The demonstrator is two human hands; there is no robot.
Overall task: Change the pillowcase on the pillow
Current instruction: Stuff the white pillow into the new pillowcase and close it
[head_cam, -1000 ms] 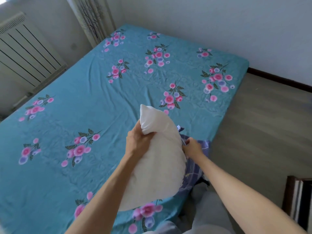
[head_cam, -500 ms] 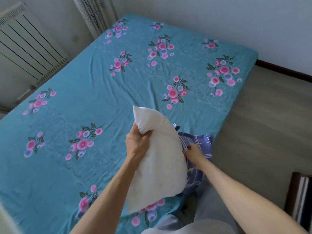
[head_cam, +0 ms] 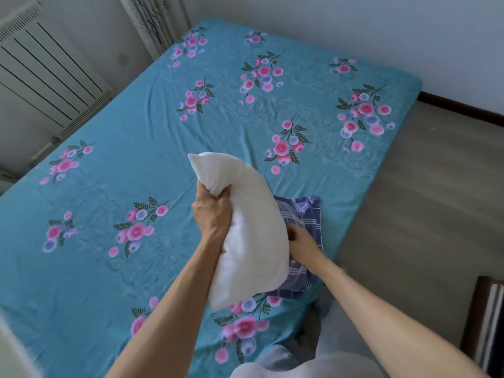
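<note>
A bare white pillow hangs upright over the bed's near right edge. My left hand grips a bunch of it near the top corner. Behind the pillow lies a blue plaid pillowcase, spread on the bed at its right edge. My right hand rests low on that pillowcase, its fingers partly hidden by the pillow, so whether they pinch the cloth does not show.
The bed has a teal sheet with pink flower prints. A white radiator stands at the far left, a curtain behind it. Wooden floor lies to the right, with a dark striped object at the right edge.
My left hand has lifted the pillow further clear of the pillowcase. My right hand has dropped with the pillowcase, which now lies flatter on the bed and shows more.
</note>
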